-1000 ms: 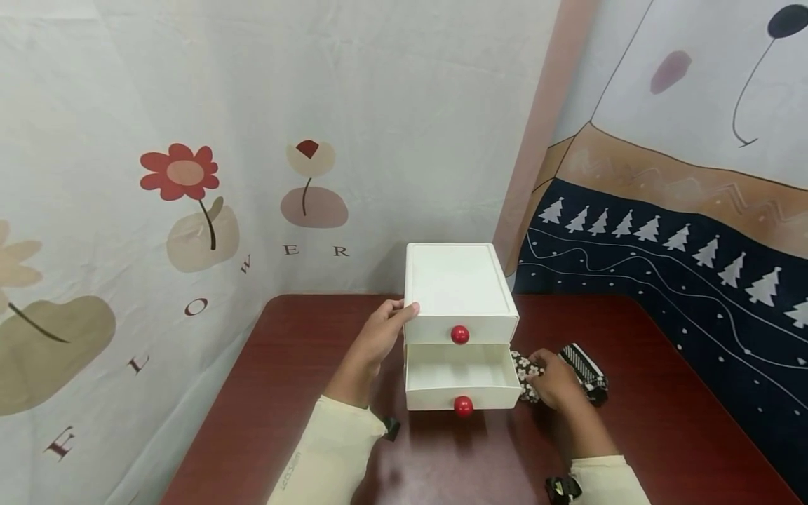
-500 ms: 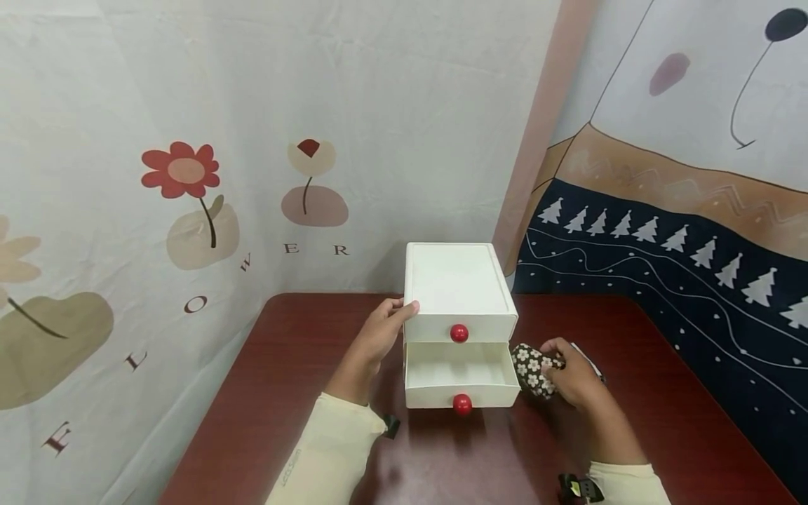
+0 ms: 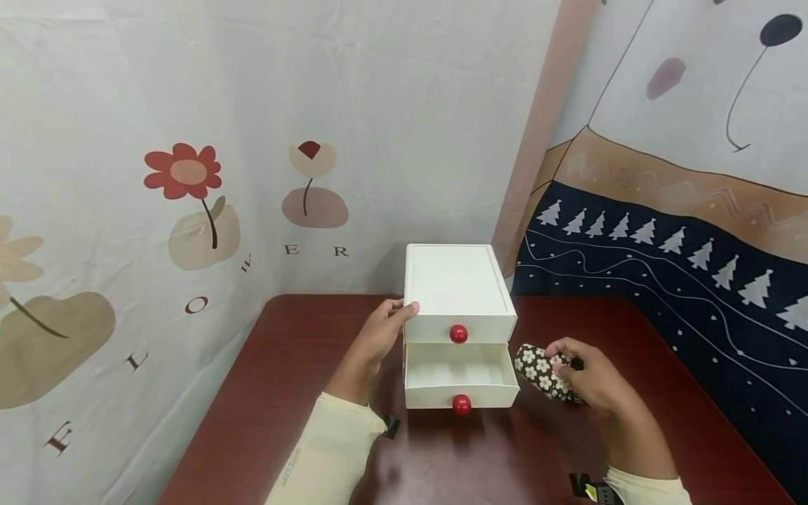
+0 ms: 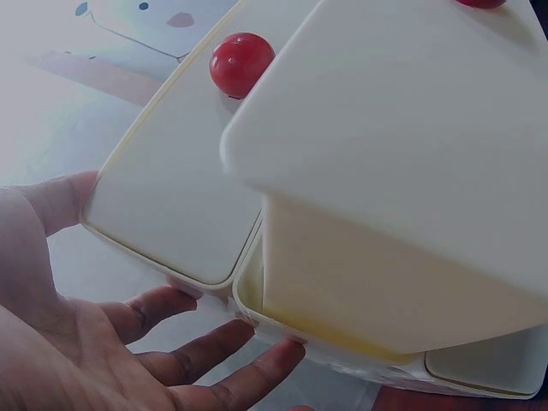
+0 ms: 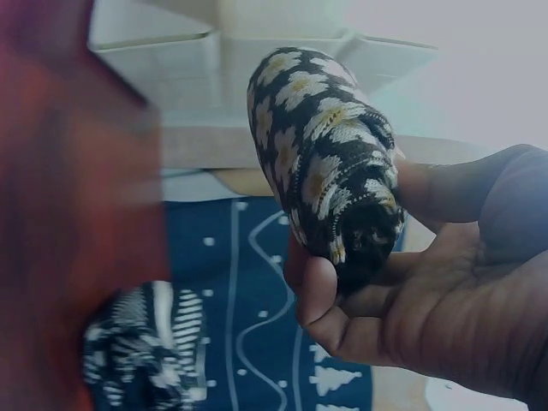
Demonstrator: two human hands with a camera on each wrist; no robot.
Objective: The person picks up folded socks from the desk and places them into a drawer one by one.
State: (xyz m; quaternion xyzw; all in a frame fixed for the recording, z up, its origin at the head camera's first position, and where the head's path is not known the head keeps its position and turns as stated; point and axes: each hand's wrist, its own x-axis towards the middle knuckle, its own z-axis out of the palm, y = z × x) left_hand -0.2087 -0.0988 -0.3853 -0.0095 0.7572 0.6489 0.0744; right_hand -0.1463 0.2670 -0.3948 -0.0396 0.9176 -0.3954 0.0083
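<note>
Two jobs: pinches the flowered bundle (image 3: 535,366) with the right hand (image 3: 596,379), just beside the pulled-out lower drawer (image 3: 434,398); rests the left hand (image 3: 372,342), fingers loosely extended, against the white cabinet (image 3: 457,280), presumably steadying it.

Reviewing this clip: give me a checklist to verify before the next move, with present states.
1. Right hand has hold of the floral bundle: ok.
2. Left hand touches the left side of the white cabinet: ok.
3. Drawer below the top drawer pulled out: ok.
4. Bundle over the open drawer, if it is likely headed there: not ok, it is to the drawer's right.
5. Open drawer's far back free: cannot tell, hidden.
</note>
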